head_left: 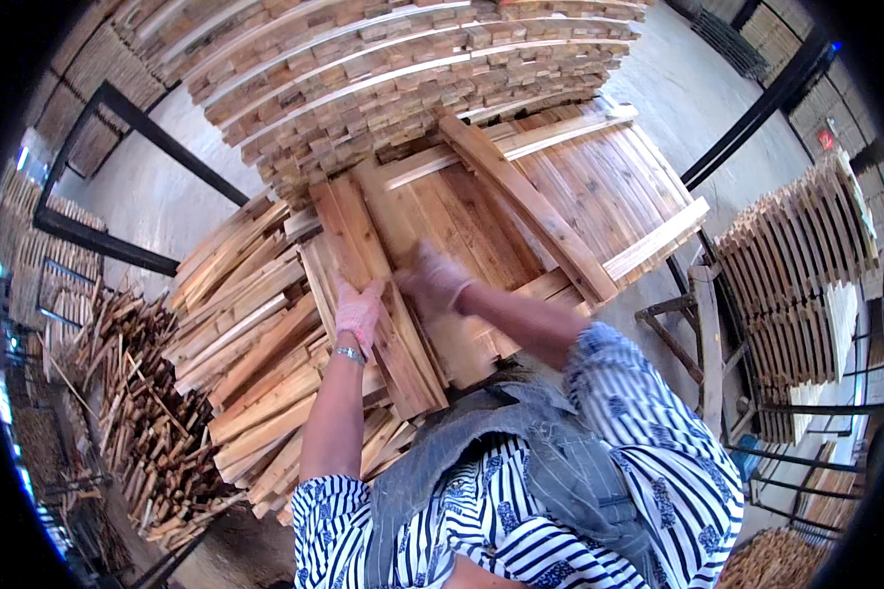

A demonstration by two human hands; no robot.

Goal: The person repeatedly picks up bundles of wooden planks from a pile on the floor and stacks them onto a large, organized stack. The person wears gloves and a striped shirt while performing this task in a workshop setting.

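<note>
My left hand (pixel 359 312), in a pale pink glove with a bracelet at the wrist, lies flat with fingers apart on a reddish wooden plank (pixel 363 257) that rests on the pile. My right hand (pixel 432 280), gloved too and blurred, grips the right edge of a neighbouring plank (pixel 388 211) on the same stack. These planks lie across a wooden panel (pixel 580 187) of narrow slats with a diagonal brace (pixel 525 201).
A loose heap of short planks (pixel 246 334) is at my left, thin offcuts (pixel 138 412) beyond it. A tall stack of boards (pixel 393 79) rises ahead. Finished panels (pixel 805 255) stand on racks at right. Black metal frames (pixel 118 177) stand on the concrete floor.
</note>
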